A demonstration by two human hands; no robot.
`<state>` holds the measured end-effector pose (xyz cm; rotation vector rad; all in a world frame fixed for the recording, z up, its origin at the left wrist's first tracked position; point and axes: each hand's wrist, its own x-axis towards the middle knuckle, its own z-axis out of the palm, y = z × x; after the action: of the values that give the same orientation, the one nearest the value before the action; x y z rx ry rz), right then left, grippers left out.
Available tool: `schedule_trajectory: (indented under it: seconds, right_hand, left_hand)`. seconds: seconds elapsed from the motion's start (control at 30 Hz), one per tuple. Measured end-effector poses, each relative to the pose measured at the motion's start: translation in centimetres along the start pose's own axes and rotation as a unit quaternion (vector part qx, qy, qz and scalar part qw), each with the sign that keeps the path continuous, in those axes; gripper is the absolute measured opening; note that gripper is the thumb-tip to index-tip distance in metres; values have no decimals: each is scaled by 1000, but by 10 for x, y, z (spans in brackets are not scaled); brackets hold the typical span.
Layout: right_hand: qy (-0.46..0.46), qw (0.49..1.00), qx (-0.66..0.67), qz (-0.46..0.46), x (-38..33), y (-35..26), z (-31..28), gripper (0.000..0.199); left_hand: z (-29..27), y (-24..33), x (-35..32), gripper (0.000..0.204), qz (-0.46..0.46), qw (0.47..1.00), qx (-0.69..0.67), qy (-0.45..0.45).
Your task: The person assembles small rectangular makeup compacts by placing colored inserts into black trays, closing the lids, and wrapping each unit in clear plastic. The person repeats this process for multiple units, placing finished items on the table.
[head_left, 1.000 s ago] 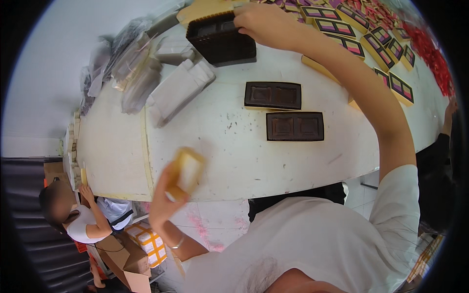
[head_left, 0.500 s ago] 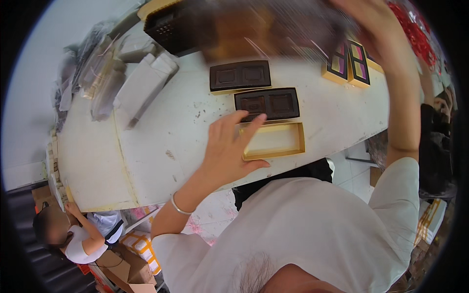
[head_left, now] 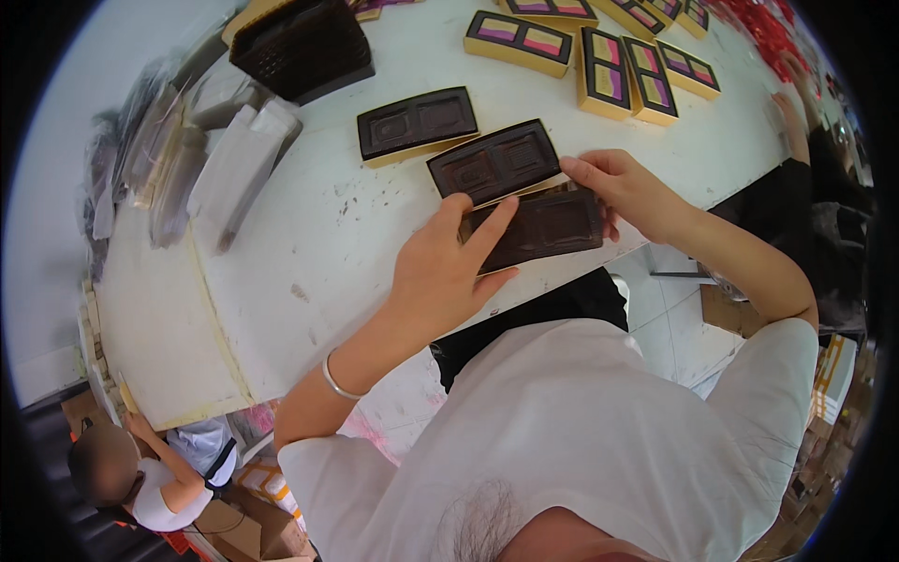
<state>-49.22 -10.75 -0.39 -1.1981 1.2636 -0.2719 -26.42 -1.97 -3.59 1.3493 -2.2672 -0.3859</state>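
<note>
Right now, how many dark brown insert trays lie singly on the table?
3: one tray at centre, one beside it, one under both hands. The stack far left holds more.

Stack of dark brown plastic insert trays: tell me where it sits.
Head view, upper left: the stack of dark brown plastic insert trays sits at the white table's far edge, beside clear bags.

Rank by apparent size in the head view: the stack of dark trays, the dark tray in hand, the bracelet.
1. Stack of dark trays, slightly; it lies farther off, so the order is unsure.
2. Dark tray in hand.
3. Bracelet, clearly smallest.
</note>
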Motion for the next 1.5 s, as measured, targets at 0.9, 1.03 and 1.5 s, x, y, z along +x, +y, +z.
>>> schedule_trajectory:
  seconds: [0.9, 1.03, 1.5]
  right_hand:
    - [-131, 447, -607, -643, 3, -10, -21, 36]
    - [-175, 628, -470, -596, 14, 7, -22, 36]
    - [-189, 485, -639, -566, 17, -13, -22, 16]
  left_hand:
    - [-9, -21, 5, 69, 9, 996, -76, -34]
    - [-9, -21, 5, 69, 19, 997, -60, -36]
    - [-10, -19, 7, 67, -20, 996, -72, -45]
